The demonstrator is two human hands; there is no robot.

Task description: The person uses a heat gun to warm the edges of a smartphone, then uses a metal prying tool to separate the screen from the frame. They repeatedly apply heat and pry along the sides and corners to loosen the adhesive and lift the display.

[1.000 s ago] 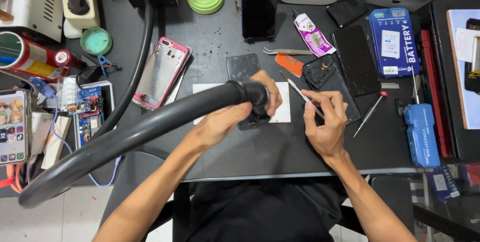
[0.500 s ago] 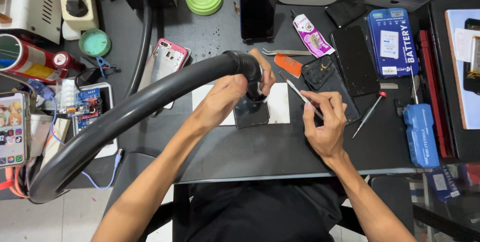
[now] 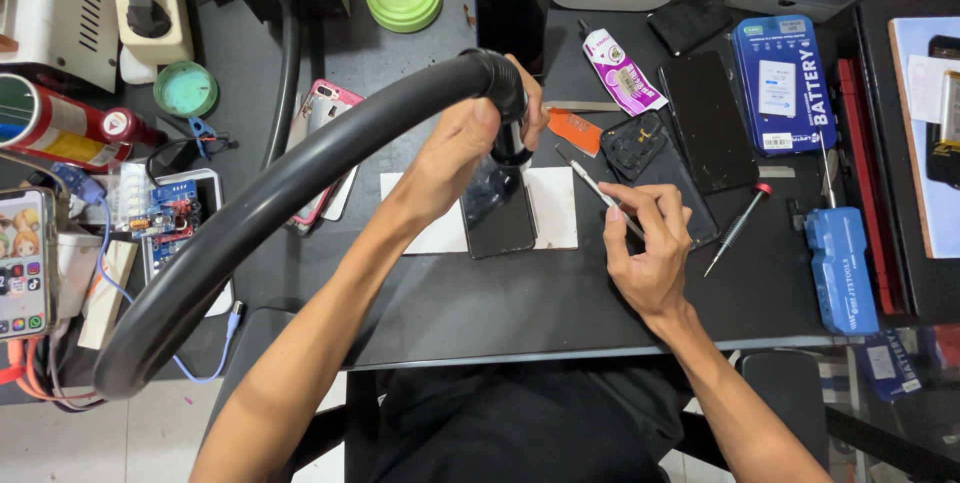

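The fingers of the left hand (image 3: 470, 143) are wrapped tightly around the end of a thick black hose (image 3: 300, 183), with its nozzle pointing down at a dark phone (image 3: 497, 211). The phone lies on a white sheet (image 3: 553, 208). Just right of the phone, the right hand (image 3: 645, 243) pinches thin tweezers (image 3: 590, 181) between thumb and fingertips. Further right of the phone lies a red-capped screwdriver (image 3: 738, 225).

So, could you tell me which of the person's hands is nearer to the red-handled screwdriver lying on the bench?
Right. The right hand, holding tweezers, sits just left of the red-handled screwdriver. The left hand grips the black hose farther away.
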